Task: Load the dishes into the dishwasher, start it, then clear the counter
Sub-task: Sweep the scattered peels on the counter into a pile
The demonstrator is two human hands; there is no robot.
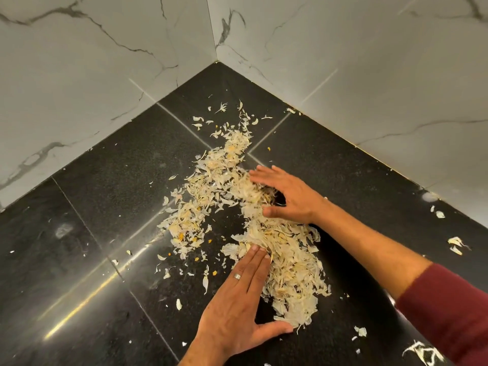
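A scatter of pale, papery garlic peels (224, 186) lies across the black stone counter (105, 196), thickest in a heap near the front (293, 265). My left hand (237, 299), with a ring on one finger, lies flat on the counter, its straight fingers touching the left edge of that heap. My right hand (287, 196) lies with its fingers spread and straight over the peels farther back, the thumb pointing left. Neither hand holds anything. No dishes or dishwasher are in view.
Marble-patterned tiled walls (105, 75) meet in a corner (217, 62) at the back of the counter. Stray peel bits (455, 244) lie to the right and at the front right (422, 352). My right arm wears a dark red sleeve (449, 313).
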